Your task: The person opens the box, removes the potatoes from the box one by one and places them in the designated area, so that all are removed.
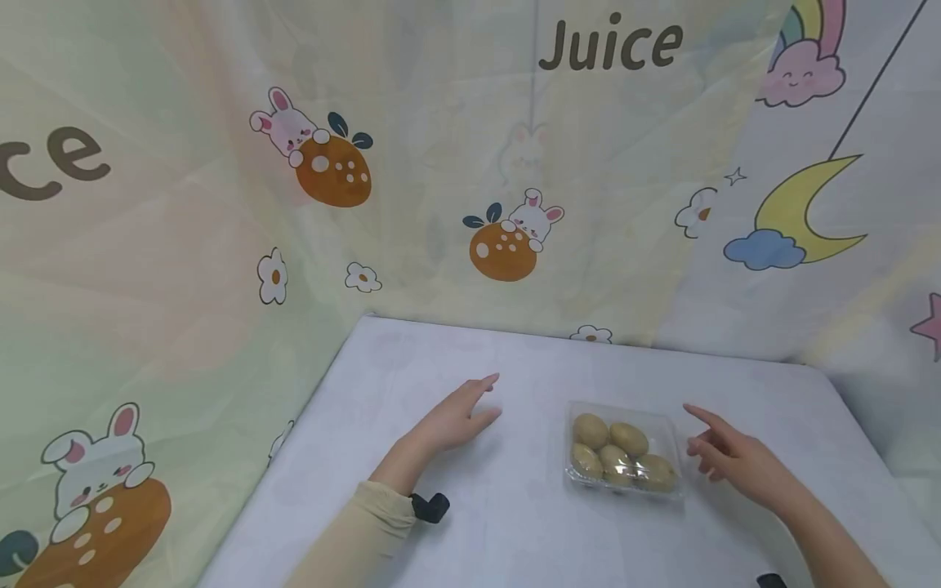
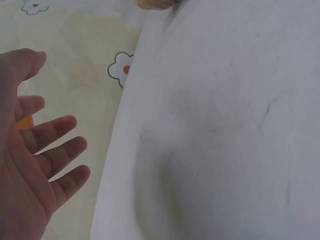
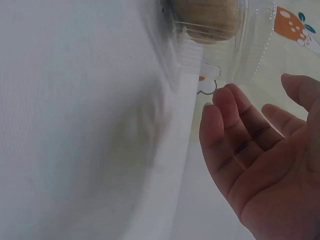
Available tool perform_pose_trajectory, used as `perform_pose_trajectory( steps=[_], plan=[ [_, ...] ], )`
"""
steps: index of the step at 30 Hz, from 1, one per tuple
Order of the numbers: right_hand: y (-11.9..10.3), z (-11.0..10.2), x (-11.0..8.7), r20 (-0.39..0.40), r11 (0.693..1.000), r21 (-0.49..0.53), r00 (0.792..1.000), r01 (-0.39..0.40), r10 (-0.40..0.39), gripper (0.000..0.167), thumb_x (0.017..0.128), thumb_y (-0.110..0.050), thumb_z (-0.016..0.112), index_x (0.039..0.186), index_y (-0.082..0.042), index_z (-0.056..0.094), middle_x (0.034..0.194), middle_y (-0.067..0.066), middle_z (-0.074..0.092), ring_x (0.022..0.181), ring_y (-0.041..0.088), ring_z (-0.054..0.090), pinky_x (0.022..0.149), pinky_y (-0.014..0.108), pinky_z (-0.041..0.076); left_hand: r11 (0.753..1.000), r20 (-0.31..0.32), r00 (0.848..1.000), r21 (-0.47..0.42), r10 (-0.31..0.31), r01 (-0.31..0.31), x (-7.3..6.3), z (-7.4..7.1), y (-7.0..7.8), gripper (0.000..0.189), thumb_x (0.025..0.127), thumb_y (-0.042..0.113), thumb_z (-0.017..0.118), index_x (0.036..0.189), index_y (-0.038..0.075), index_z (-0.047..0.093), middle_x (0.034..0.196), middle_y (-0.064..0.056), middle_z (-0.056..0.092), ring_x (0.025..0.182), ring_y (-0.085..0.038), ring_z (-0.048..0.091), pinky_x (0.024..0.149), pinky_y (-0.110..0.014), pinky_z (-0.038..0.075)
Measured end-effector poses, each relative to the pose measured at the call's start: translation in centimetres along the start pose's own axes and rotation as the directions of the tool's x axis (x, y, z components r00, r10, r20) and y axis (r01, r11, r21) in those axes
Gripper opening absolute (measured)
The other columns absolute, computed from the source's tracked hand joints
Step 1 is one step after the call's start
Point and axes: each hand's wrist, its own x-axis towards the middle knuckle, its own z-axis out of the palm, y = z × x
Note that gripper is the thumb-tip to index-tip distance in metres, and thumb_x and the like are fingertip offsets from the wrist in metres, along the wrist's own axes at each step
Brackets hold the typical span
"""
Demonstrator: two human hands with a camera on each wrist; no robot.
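A clear plastic box [image 1: 625, 487] holds several brownish-yellow, egg-shaped things [image 1: 628, 438] on the white table. To its left, my left hand [image 1: 457, 415] hovers over the table with its fingers extended and nothing in them. In the left wrist view, that hand [image 2: 37, 145] shows its palm with the fingers spread. Just right of the box is my right hand [image 1: 738, 457], index finger stretched out and the others slightly bent. The right wrist view has this hand [image 3: 265, 150] close to the box [image 3: 200, 55], with a small gap between them and nothing held.
The white table [image 1: 478, 531] ends at a cloth backdrop [image 1: 412, 163] printed with rabbits, flowers and a moon, which rises behind it and on both sides. A black strap piece [image 1: 430, 508] sits at the left wrist.
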Motion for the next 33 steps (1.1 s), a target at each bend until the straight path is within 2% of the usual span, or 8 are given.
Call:
perform_pose_trajectory(
  steps=[5, 9, 13, 16, 22, 26, 31, 33],
  plan=[
    [0.7, 0.9, 0.2, 0.035, 0.978, 0.2, 0.998, -0.052, 0.046, 0.064, 0.104, -0.032, 0.05, 0.158, -0.012, 0.02, 0.107, 0.017, 0.066, 0.078, 0.015, 0.064, 0.065, 0.032, 0.057, 0.978, -0.011, 0.999, -0.206, -0.037, 0.034, 0.5, 2.2, 0.8, 0.057, 0.101, 0.048, 0.048, 0.153, 0.029, 0.035, 0.135, 0.002, 0.06, 0.124, -0.019, 0.059, 0.101, -0.042, 0.05],
    [1.4, 1.9, 0.3, 0.078, 0.933, 0.348, 0.994, -0.093, 0.07, 0.066, 0.105, -0.029, 0.049, 0.158, -0.011, 0.015, 0.11, 0.018, 0.062, 0.082, 0.019, 0.064, 0.068, 0.038, 0.059, 0.915, 0.015, 0.996, -0.395, -0.09, 0.089, 0.8, 4.1, 1.3, 0.052, 0.102, 0.044, 0.05, 0.15, 0.027, 0.042, 0.125, 0.0, 0.065, 0.103, -0.015, 0.069, 0.086, -0.037, 0.056],
    [2.0, 2.7, 0.3, 0.093, 0.898, 0.43, 0.994, -0.092, 0.057, 0.067, 0.105, -0.029, 0.049, 0.158, -0.01, 0.013, 0.101, 0.013, 0.061, 0.078, 0.018, 0.064, 0.066, 0.04, 0.059, 0.781, 0.056, 0.993, -0.613, -0.108, 0.119, 1.2, 5.9, 1.8, 0.048, 0.102, 0.034, 0.051, 0.147, 0.021, 0.045, 0.116, -0.006, 0.067, 0.085, -0.018, 0.072, 0.075, -0.035, 0.059],
    [2.3, 3.2, 0.1, 0.098, 0.876, 0.475, 0.994, -0.088, 0.047, 0.065, 0.106, -0.029, 0.047, 0.157, -0.01, 0.013, 0.089, 0.009, 0.06, 0.073, 0.019, 0.063, 0.064, 0.041, 0.059, 0.687, 0.085, 0.991, -0.714, -0.103, 0.133, 1.3, 7.1, 2.3, 0.047, 0.102, 0.028, 0.049, 0.148, 0.016, 0.044, 0.112, -0.011, 0.067, 0.08, -0.021, 0.072, 0.072, -0.037, 0.06],
    [2.7, 4.1, -0.5, 0.093, 0.828, 0.552, 0.994, -0.092, 0.049, 0.062, 0.107, -0.03, 0.043, 0.158, -0.015, 0.012, 0.081, 0.007, 0.059, 0.07, 0.02, 0.063, 0.064, 0.043, 0.058, 0.586, 0.136, 0.988, -0.796, -0.074, 0.154, 1.2, 9.0, 3.4, 0.05, 0.102, 0.026, 0.047, 0.15, 0.014, 0.041, 0.112, -0.015, 0.067, 0.074, -0.021, 0.072, 0.069, -0.04, 0.061],
    [3.1, 4.6, -0.5, 0.115, 0.792, 0.606, 0.993, -0.073, 0.003, 0.061, 0.108, -0.027, 0.04, 0.159, -0.022, 0.007, 0.078, 0.0, 0.057, 0.067, 0.017, 0.063, 0.063, 0.043, 0.058, 0.538, 0.176, 0.984, -0.827, -0.027, 0.162, 1.0, 9.9, 4.1, 0.051, 0.102, 0.026, 0.048, 0.152, 0.017, 0.037, 0.11, -0.012, 0.068, 0.075, -0.02, 0.072, 0.069, -0.04, 0.061],
    [3.4, 5.1, -0.7, 0.136, 0.7, 0.713, 0.988, -0.043, -0.077, 0.062, 0.108, -0.02, 0.037, 0.16, -0.03, 0.004, 0.079, -0.006, 0.059, 0.063, 0.012, 0.06, 0.059, 0.04, 0.058, 0.492, 0.198, 0.978, -0.859, 0.063, 0.142, 0.7, 10.7, 5.0, 0.056, 0.102, 0.019, 0.05, 0.155, 0.02, 0.03, 0.103, -0.007, 0.066, 0.079, -0.02, 0.071, 0.07, -0.041, 0.061],
    [3.4, 5.2, -0.7, 0.147, 0.66, 0.751, 0.983, -0.036, -0.113, 0.064, 0.108, -0.016, 0.036, 0.159, -0.032, 0.001, 0.079, -0.007, 0.059, 0.062, 0.009, 0.058, 0.058, 0.038, 0.057, 0.486, 0.201, 0.975, -0.864, 0.094, 0.131, 0.6, 11.0, 5.2, 0.059, 0.101, 0.014, 0.05, 0.155, 0.021, 0.029, 0.098, -0.004, 0.064, 0.08, -0.019, 0.07, 0.07, -0.041, 0.061]
  ],
)
